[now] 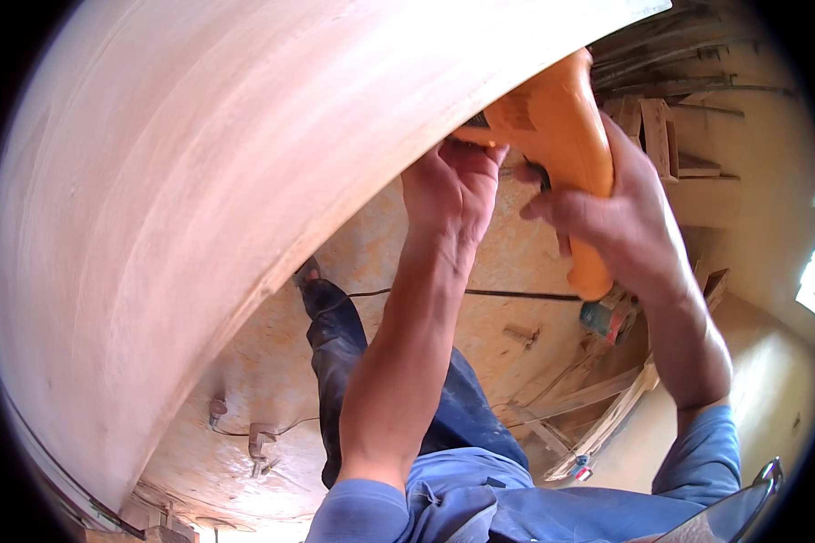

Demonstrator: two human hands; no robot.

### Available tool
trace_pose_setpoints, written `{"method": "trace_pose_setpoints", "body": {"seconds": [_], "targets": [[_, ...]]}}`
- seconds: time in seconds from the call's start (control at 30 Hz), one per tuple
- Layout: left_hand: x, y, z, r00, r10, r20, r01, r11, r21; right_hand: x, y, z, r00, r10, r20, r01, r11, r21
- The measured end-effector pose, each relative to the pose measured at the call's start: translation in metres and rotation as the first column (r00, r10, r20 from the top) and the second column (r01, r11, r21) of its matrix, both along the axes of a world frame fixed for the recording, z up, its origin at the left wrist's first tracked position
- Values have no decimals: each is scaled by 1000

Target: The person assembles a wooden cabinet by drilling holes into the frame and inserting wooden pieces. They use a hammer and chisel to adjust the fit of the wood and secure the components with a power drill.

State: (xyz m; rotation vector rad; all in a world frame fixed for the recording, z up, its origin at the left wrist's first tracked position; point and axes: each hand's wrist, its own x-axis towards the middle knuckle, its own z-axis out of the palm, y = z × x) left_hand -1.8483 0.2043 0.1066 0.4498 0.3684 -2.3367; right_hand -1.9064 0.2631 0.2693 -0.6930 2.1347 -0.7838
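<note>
My right hand (pixel 616 204) is wrapped round the handle of an orange power tool (pixel 557 118), its fingers by the black trigger. The tool's front end goes behind the edge of a large pale wooden panel (pixel 199 172), so its working tip is hidden and I cannot tell its exact kind. Close to that edge, my left hand (pixel 462 181) is closed at the tool's front, with part of its fingers out of sight behind wood and tool. The panel curves across the left and top of the view.
A dark cable (pixel 525 294) runs behind my arms. On the dusty floor lie a metal clamp (pixel 260 443) and a small piece of hardware (pixel 521 335). A green power tool (pixel 602 319) and wooden frames (pixel 607 412) stand at right; long bars (pixel 661 59) are stacked at upper right.
</note>
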Motion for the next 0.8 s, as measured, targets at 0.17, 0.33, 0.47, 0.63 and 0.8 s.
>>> {"method": "trace_pose_setpoints", "body": {"seconds": [0.17,0.33,0.47,0.63,0.8], "targets": [[25,50,7,968,-240,68,244,968,-61,24,88,-7,901,-359,243,356,933,59],[66,110,-5,771,-548,323,620,761,-190,70,172,-43,624,-661,417,671,727,146],[110,104,-31,476,-709,521,879,404,-253,99,208,-72,375,-719,585,800,570,188],[176,23,-80,77,593,802,871,351,-343,95,257,-133,160,-679,716,826,489,279],[241,-75,-84,-401,860,315,907,421,5,91,278,-204,-89,-604,792,813,415,408]]}}
